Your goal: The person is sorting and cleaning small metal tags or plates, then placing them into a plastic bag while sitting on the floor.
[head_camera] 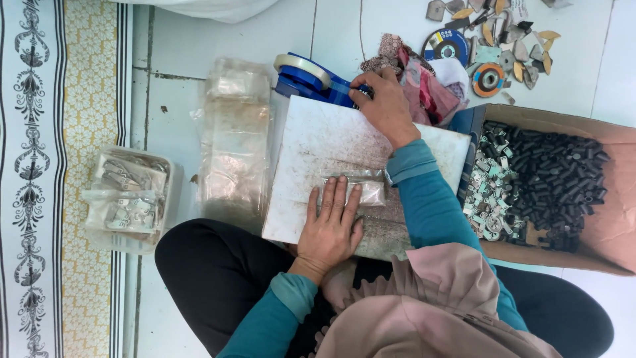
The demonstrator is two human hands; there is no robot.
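A worn white board (318, 132) lies across my lap. A small clear plastic bag (368, 187) with small parts in it rests on the board, and my left hand (330, 229) presses flat on it with fingers spread. My right hand (383, 106) reaches past the board's far edge and pinches the tape at the front of a blue tape dispenser (311, 79) that carries a pale roll of tape.
A stack of empty clear bags (233, 142) lies left of the board. Further left is a clear tub (129, 195) of filled bags. A cardboard box (599, 192) of black and pale small parts stands at right. Grinding discs (489, 79), scraps and patterned cloth (421, 83) lie beyond.
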